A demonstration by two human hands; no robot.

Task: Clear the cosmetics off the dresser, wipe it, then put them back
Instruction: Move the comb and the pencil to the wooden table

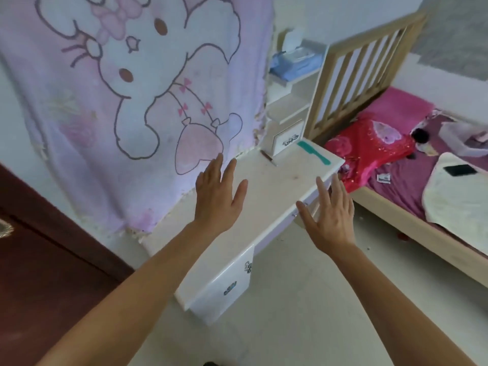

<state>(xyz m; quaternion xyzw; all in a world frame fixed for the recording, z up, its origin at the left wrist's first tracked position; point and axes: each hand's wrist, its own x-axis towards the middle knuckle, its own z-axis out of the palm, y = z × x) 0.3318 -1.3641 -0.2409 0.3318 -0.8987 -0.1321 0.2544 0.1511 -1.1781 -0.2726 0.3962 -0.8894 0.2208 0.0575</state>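
Observation:
The white dresser (266, 196) runs from the lower middle toward the bed. On its far end lie a teal comb (314, 152) and a thin brown pencil-like stick (268, 157). My left hand (217, 196) hovers flat over the dresser top, fingers spread, holding nothing. My right hand (330, 215) hangs open just off the dresser's front edge, over the floor, also with nothing in it. A small white drawer unit (286, 140) stands at the dresser's far end.
A pink cartoon-rabbit blanket (137, 88) hangs behind the dresser. Shelves at the far end hold a blue wipes pack (295, 63). A wooden bed (412, 165) with pink bedding and a black phone (460, 170) stands to the right. A dark red door (39, 260) is at left.

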